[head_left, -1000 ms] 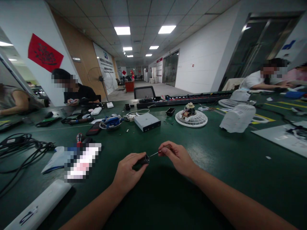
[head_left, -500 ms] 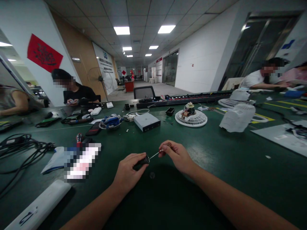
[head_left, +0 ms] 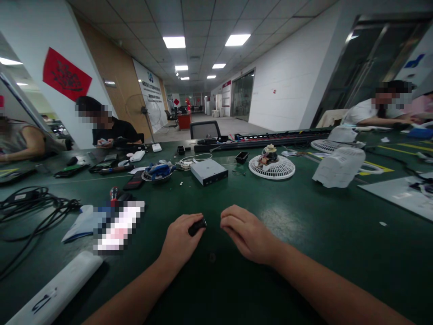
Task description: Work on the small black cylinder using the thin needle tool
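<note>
Grasping a short black cylinder (head_left: 197, 226) in the left grip (head_left: 179, 239), between thumb and fingers, slightly tilted, with one round end toward the right grip (head_left: 248, 234). With fingers curled inward on the right grip, well clear of the cylinder; cannot tell from this angle whether clasping anything or bare.

Over a broad dark green table (head_left: 338, 234), with the cylinder near the middle, above the close side. Facing a long black strip (head_left: 270, 141) along the far edge and, beyond that edge to the left, a seated person in black (head_left: 115, 131). At the far right, a flat white panel (head_left: 385, 186) with dark parts on top. At the lower left, a long white case (head_left: 61, 286), and above that, tangled black cables (head_left: 27, 198).

Smaller, ahead to the right, a white housing (head_left: 340, 167) near a round white grille (head_left: 286, 169) bearing a motor (head_left: 268, 157). Then, ahead in the middle, a pale grey box (head_left: 208, 169). Smaller again, a red-handled tool (head_left: 114, 195) at the left and a little black tray (head_left: 241, 158) between box and grille. Last, a white scrap (head_left: 383, 224) at the right.
</note>
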`<state>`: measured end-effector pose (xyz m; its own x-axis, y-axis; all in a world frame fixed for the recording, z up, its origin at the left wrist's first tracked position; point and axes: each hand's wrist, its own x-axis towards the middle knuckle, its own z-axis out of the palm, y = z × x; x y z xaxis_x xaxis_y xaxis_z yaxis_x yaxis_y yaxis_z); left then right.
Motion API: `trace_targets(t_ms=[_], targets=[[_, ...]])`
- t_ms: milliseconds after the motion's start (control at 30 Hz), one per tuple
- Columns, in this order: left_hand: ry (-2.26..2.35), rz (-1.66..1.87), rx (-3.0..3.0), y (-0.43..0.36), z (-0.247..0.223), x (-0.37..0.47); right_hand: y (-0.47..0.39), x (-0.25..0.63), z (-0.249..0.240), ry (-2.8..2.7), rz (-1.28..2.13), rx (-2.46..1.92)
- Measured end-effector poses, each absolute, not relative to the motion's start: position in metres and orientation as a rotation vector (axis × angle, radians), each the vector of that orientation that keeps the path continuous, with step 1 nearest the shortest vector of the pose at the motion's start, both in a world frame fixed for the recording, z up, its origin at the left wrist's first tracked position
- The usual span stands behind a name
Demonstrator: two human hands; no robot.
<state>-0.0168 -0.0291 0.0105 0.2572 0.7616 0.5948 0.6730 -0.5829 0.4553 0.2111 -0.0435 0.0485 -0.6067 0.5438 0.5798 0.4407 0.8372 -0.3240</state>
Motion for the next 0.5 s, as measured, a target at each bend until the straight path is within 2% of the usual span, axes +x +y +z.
trace_targets(t_ms=[133,300,500], targets=[[1.465,1.225,2.365,-0.028,0.012,-0.018,-0.052,0.191,0.041,-2.595,0.104,-1.005],[1.472,1.239,2.340,-0.028,0.012,-0.018,-0.048,0.176,0.032,-2.760,0.028,-1.079],[1.452,1.217,2.352,-0.028,0.011,-0.019,-0.042,0.186,0.035,-2.664,0.219,-1.018]])
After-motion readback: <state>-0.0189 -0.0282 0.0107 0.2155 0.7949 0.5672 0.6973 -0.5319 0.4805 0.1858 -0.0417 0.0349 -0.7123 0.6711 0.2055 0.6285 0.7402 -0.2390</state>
